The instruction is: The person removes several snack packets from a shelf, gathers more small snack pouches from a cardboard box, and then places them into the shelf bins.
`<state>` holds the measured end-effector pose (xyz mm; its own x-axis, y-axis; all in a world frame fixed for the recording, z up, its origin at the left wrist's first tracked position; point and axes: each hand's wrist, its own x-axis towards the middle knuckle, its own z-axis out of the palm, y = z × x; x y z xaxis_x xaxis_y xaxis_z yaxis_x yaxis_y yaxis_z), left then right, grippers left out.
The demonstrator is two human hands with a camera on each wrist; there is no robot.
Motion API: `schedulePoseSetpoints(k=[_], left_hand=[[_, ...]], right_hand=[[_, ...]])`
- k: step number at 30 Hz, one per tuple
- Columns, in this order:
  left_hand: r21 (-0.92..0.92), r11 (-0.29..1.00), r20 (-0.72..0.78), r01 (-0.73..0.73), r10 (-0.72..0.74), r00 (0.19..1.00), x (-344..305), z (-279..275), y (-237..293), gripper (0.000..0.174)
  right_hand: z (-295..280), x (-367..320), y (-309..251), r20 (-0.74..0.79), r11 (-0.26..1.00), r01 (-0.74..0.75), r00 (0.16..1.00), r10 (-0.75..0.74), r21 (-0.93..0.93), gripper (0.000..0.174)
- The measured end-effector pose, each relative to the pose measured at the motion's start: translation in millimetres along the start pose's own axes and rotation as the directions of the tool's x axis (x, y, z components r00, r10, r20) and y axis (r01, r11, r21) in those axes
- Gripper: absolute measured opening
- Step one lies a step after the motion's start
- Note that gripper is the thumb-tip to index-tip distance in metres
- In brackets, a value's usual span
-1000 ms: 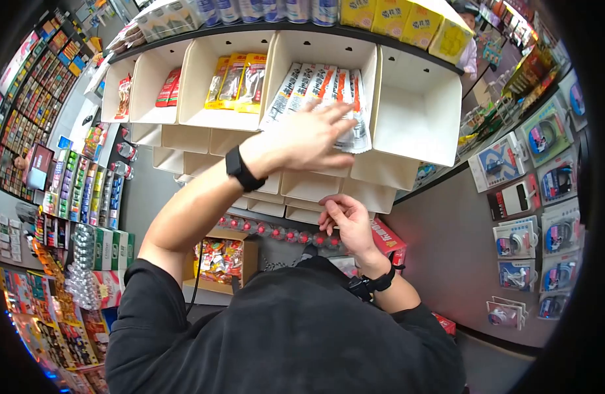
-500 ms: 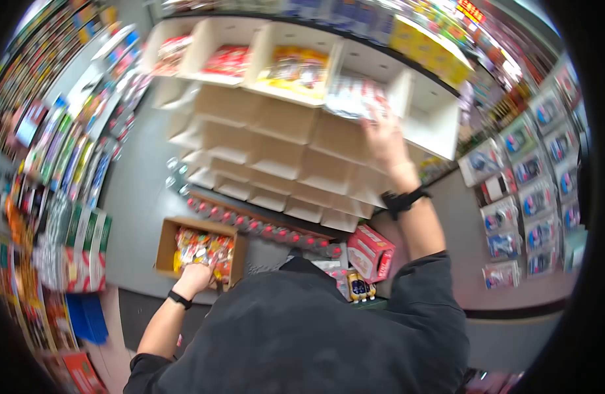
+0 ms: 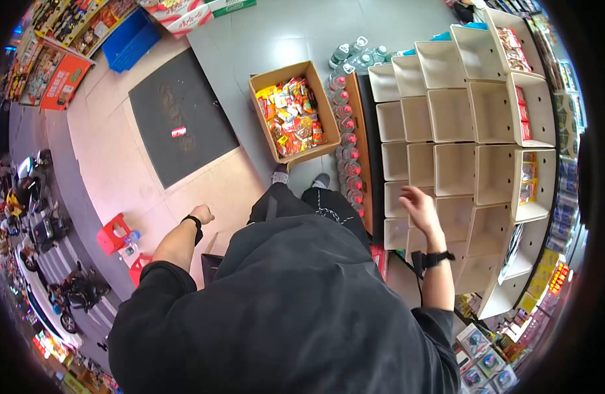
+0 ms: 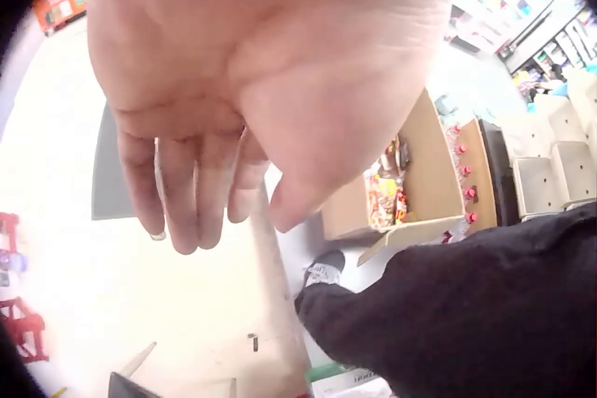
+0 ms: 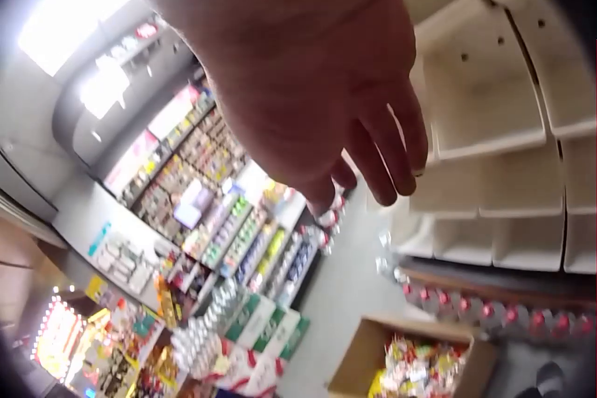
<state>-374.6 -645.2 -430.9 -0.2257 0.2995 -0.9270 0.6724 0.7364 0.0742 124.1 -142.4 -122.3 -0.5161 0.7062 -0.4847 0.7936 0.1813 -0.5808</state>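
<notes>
My left hand [image 3: 202, 214] hangs beside my body over the pale tiled floor, holding nothing. In the left wrist view its fingers [image 4: 191, 183] extend loosely, the thumb apart from them. My right hand [image 3: 421, 209] is in front of the white shelf bins [image 3: 450, 118], also without anything in it, its fingers [image 5: 378, 155] relaxed in the right wrist view. An open cardboard box [image 3: 268, 134] of mixed snack packets [image 3: 291, 111] stands on the floor ahead of my feet. Red packets [image 3: 524, 113] and yellow packets [image 3: 528, 177] lie in the top row of bins.
A row of red-capped bottles [image 3: 347, 138] lines the foot of the bins, with larger clear bottles [image 3: 361, 59] at its far end. A dark mat [image 3: 178, 98] covers part of the floor. Red stools [image 3: 113, 234] stand at left, a blue bin [image 3: 130, 41] farther ahead.
My body has turned left, away from the bins, which now stand on my right. The right hand has come away from the top-row packets. The left hand has left the cardboard box.
</notes>
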Motion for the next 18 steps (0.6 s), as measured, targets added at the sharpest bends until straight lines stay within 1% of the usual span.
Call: schedulePoseSetpoints(k=[1, 3, 4, 5, 6, 7, 8, 10, 12, 13, 14, 15, 16, 17, 18], left_hand=[[-0.083, 0.996, 0.006, -0.007, 0.007, 1.0, -10, 8, 3, 0.041], [-0.257, 0.966, -0.002, -0.026, 0.026, 1.0, -25, 19, 14, 0.041], [-0.258, 0.966, 0.007, -0.016, 0.019, 1.0, -31, 20, 27, 0.041], [-0.422, 0.906, -0.03, -0.023, 0.011, 0.999, -36, 19, 42, 0.04], [-0.572, 0.819, -0.067, -0.036, -0.003, 0.998, -39, 19, 52, 0.04], [-0.524, 0.838, -0.197, -0.152, 0.055, 0.979, -35, 24, 61, 0.03], [-0.525, 0.839, -0.194, -0.144, 0.047, 0.98, -31, 26, 66, 0.03], [-0.46, 0.856, -0.337, -0.237, 0.079, 0.938, -48, 2, 100, 0.028], [-0.469, 0.861, -0.332, -0.197, 0.035, 0.943, -60, -25, 130, 0.028], [-0.471, 0.851, -0.395, -0.233, 0.032, 0.918, -63, -35, 144, 0.028], [-0.467, 0.844, -0.445, -0.264, 0.034, 0.895, -66, -40, 154, 0.029], [-0.471, 0.818, -0.469, -0.329, 0.083, 0.879, -64, -45, 162, 0.029], [-0.462, 0.829, -0.455, -0.316, 0.084, 0.887, -68, -58, 176, 0.029], [-0.435, 0.849, -0.413, -0.3, 0.108, 0.904, -77, -75, 194, 0.027], [-0.409, 0.865, -0.377, -0.29, 0.13, 0.917, -84, -90, 207, 0.026]], right_hand=[[11, 8, -14, 0.093, 0.999, -0.009, 0.996, 0.012, -0.036, 0.035], [33, 28, -6, 0.199, 0.997, 0.015, 0.98, -0.001, -0.071, 0.037], [41, 37, -1, 0.237, 0.995, 0.019, 0.971, 0.004, -0.094, 0.038], [46, 45, 8, 0.245, 0.996, 0.018, 0.97, 0.004, -0.09, 0.038], [51, 52, 19, 0.279, 0.994, 0.005, 0.96, 0.026, -0.108, 0.039], [56, 58, 31, 0.312, 0.992, -0.007, 0.949, 0.046, -0.127, 0.04], [59, 64, 44, 0.318, 0.992, -0.004, 0.947, 0.044, -0.123, 0.04], [64, 77, 80, 0.33, 0.982, -0.003, 0.942, 0.066, -0.187, 0.038], [72, 98, 143, 0.329, 0.983, -0.008, 0.942, 0.069, -0.185, 0.037], [77, 107, 176, 0.323, 0.984, -0.052, 0.94, 0.105, -0.171, 0.035], [80, 104, 205, 0.322, 0.982, -0.108, 0.934, 0.154, -0.155, 0.034], [80, 108, 225, 0.344, 0.981, -0.167, 0.919, 0.19, -0.097, 0.032], [86, 114, 255, 0.369, 0.933, -0.355, 0.876, 0.312, 0.056, 0.029], [88, 114, 281, 0.357, 0.888, -0.448, 0.85, 0.387, 0.104, 0.028], [88, 118, 295, 0.343, 0.837, -0.526, 0.822, 0.455, 0.151, 0.028]])
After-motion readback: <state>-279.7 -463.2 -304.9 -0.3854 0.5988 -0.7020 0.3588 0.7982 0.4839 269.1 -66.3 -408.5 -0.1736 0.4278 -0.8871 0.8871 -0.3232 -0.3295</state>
